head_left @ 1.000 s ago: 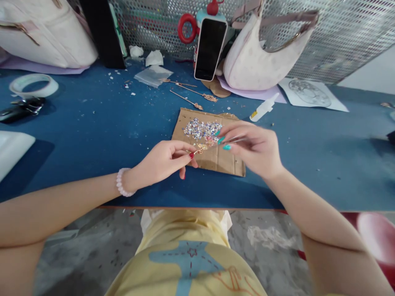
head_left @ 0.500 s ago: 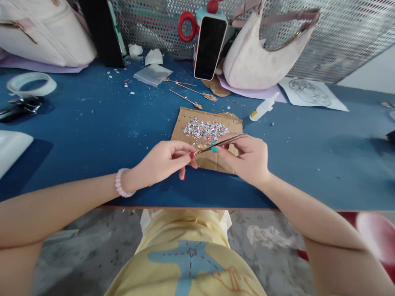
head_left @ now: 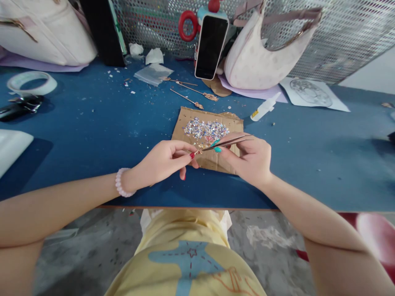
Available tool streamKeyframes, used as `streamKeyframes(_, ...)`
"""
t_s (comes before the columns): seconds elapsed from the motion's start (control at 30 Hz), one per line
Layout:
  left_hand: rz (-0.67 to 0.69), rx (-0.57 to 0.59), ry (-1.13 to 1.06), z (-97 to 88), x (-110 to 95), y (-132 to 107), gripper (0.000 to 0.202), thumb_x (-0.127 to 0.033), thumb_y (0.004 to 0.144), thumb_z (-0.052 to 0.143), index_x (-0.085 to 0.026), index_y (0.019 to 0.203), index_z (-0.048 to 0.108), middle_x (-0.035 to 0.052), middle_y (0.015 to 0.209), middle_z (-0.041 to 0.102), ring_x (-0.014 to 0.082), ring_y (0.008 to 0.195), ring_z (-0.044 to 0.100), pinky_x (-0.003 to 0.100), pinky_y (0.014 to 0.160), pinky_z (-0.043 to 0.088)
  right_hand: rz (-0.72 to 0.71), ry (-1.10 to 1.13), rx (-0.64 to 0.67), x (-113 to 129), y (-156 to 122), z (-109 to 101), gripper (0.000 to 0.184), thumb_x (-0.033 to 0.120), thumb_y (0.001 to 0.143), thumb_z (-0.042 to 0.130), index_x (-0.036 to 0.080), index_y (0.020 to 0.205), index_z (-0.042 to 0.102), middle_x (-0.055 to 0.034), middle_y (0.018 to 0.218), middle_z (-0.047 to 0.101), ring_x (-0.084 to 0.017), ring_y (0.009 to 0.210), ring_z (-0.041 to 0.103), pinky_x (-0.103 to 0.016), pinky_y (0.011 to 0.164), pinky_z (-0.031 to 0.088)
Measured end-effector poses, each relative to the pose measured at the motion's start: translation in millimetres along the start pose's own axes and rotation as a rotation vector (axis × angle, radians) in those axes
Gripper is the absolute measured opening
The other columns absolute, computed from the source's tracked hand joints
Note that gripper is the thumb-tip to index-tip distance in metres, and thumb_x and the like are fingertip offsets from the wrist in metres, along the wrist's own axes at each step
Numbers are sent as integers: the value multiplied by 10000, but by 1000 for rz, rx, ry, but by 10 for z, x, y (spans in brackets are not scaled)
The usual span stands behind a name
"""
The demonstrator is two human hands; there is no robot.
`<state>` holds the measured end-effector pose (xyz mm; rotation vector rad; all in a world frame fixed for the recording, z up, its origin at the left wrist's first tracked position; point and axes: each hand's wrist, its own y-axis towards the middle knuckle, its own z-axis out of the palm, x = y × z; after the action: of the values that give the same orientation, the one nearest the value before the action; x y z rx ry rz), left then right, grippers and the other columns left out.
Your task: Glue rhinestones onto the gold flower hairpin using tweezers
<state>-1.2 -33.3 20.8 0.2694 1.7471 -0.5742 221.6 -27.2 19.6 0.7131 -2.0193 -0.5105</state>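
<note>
Seemingly a craft workshop, by the tweezers (head_left: 230, 142), sparkly bits (head_left: 204, 128) on cardboard (head_left: 212, 163), nozzled bottle (head_left: 264, 108) and tape roll (head_left: 51, 85)

- Small bits (head_left: 205, 128) are spread on cardboard (head_left: 217, 163), laid on the counter (head_left: 92, 135).
- Pins (head_left: 210, 97) are placed behind the cardboard.
- A phone (head_left: 211, 47) is propped left of a handbag (head_left: 259, 65).
- Tape (head_left: 51, 84) is set far left.

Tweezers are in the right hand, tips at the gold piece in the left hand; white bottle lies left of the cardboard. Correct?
One slip: the white bottle lies right of the cardboard, as the head view shows. The rest stands: the tweezers are in the right hand, tips at the gold piece in the left hand.
</note>
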Motion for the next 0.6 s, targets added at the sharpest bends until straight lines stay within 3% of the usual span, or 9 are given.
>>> streamKeyframes(0.37,-109,-18,-202,-4,-7,51,254,-218,869,559,-107,1079,648,52,778,715,53,413,549,181,397,315,-157,-18,-18,3,0,-11,129,135,818,685,244,877,721,-8,831,757,-150,758,720,-283,715,590)
streamKeyframes(0.6,-166,-17,-428,-15,-6,47,129,-152,843,589,-96,936,659,56,748,701,48,408,519,183,392,331,-260,-26,3,-12,10,-24,193,135,828,660,287,937,710,-1,815,750,-171,764,717,-327,697,599)
